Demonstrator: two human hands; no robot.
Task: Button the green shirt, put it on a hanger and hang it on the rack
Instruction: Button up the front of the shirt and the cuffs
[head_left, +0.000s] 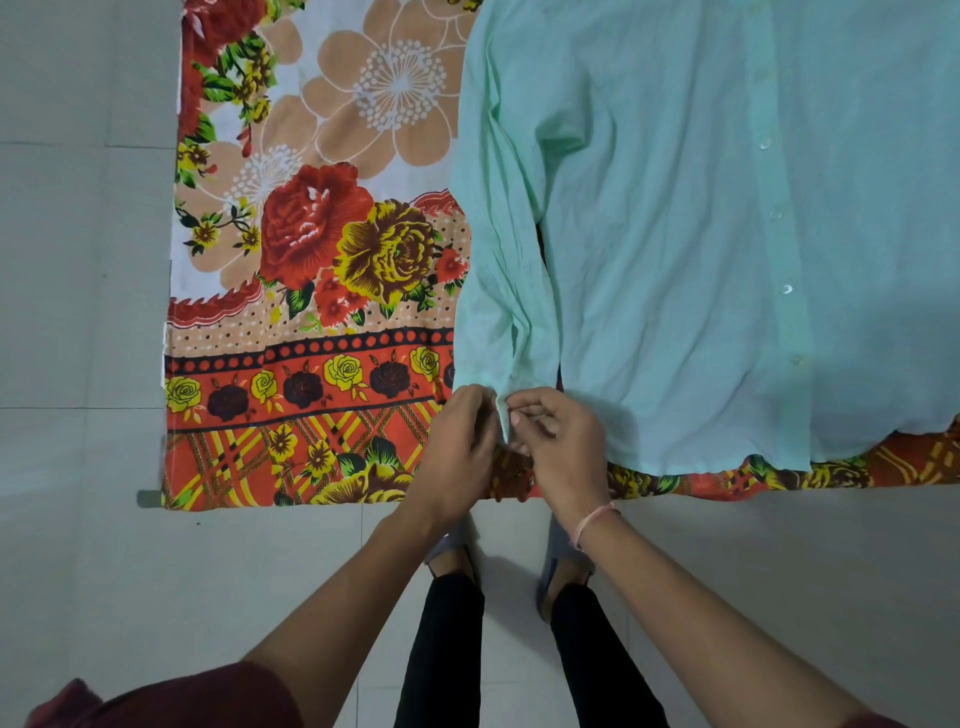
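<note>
Noted at near edge of floral sheet (311, 260): left hand (460, 441) and right hand (561, 441) pinching sleeve cuff (503, 415) between them, equally near. Sleeve running away toward sheet's far edge. Green shirt (649, 234) flat on sheet's right half, hem near, long axis near-to-far; button row (782, 249) well right of both grips.

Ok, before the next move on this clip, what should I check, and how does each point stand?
1. Grip: left hand and right hand both pinch the sleeve cuff: ok.
2. Cuff fastened: cannot tell, the fingers hide it.
3. Closure: front placket lies shut along its visible buttons: ok.
4. Lay: green shirt is spread on the floral bedsheet: ok.
5. A hanger in view: not ok, none shows.
</note>
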